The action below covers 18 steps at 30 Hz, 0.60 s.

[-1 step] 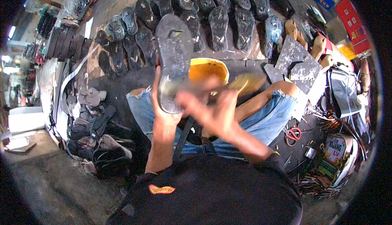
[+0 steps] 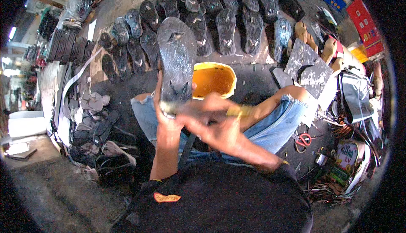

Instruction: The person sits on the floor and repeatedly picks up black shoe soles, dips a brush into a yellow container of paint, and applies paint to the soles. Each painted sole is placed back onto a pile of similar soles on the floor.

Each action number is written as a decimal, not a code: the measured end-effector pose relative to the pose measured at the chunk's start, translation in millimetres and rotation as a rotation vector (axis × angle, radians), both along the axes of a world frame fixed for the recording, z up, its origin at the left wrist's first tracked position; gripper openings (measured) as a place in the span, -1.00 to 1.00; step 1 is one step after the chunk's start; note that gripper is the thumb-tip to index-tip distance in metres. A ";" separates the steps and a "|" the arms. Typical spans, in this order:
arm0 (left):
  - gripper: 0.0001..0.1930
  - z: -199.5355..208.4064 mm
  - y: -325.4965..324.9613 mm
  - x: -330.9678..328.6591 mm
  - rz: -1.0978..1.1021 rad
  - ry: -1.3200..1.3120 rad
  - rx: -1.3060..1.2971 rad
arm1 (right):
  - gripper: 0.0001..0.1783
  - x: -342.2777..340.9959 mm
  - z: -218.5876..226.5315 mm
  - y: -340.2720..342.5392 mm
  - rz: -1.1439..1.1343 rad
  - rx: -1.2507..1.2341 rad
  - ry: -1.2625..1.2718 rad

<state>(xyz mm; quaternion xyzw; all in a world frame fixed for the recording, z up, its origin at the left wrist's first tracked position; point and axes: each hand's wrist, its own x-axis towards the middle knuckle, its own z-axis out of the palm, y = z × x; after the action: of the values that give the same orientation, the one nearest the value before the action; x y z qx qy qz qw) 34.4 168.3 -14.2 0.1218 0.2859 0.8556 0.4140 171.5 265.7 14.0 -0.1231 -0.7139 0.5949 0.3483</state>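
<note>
My left hand (image 2: 168, 127) grips a black sandal sole (image 2: 176, 55) by its lower end. The sole stands upright, its face toward me, shiny and wet-looking, with strap slots showing. My right hand (image 2: 222, 136) is closed around a brush (image 2: 239, 111) with a yellowish handle, smeared by motion. The brush's blurred front end lies across the bottom of the sole, close to my left thumb. Just beyond my hands, between my bent legs, stands a yellow tub (image 2: 233, 73) with brownish-yellow residue inside.
Rows of similar dark soles (image 2: 226, 28) lie beyond the tub. Sandals and straps (image 2: 103, 142) are heaped at my left. To the right are red-handled scissors (image 2: 303, 142), grey sheet pieces (image 2: 308, 66), wooden shoe lasts (image 2: 330, 49) and a tin (image 2: 346, 161) among scraps.
The brush has swung left and down from over my right knee, bringing its front end to the sole's lower end. The sole has shifted slightly left, still in my left hand.
</note>
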 end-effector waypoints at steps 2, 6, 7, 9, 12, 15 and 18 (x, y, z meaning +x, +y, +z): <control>-0.50 -5.8 2.1 2.1 0.031 -0.118 0.048 | -0.72 -7.9 11.4 23.7 -0.101 0.081 -0.117; -0.53 -6.1 12.7 -4.0 0.028 -0.230 0.078 | -0.74 -3.5 -2.1 20.9 -0.093 0.270 0.004; -0.54 -4.1 12.5 -4.8 0.090 -0.219 -0.033 | -0.73 2.9 -5.6 12.4 -0.001 0.308 0.012; -0.56 -7.6 11.1 3.0 0.171 -0.057 -0.107 | -0.69 -17.8 -13.4 51.4 -0.260 0.294 -0.047; -0.59 -9.7 12.7 7.3 0.121 0.184 -0.280 | -0.68 -41.3 12.8 96.4 -0.507 0.115 -0.065; -0.59 -31.5 15.3 -6.7 0.030 -0.003 -0.037 | -0.85 -27.9 10.3 50.2 -0.201 0.446 0.057; -0.60 -67.6 17.8 -29.6 0.316 0.184 -0.215 | -0.85 -10.8 -6.3 6.1 0.106 0.650 0.001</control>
<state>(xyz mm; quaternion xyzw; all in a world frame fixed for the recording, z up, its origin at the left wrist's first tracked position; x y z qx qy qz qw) 4.7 186.1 -81.7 0.1082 0.4278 0.8596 0.2575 160.7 271.8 7.7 0.0322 -0.8716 0.3533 0.3383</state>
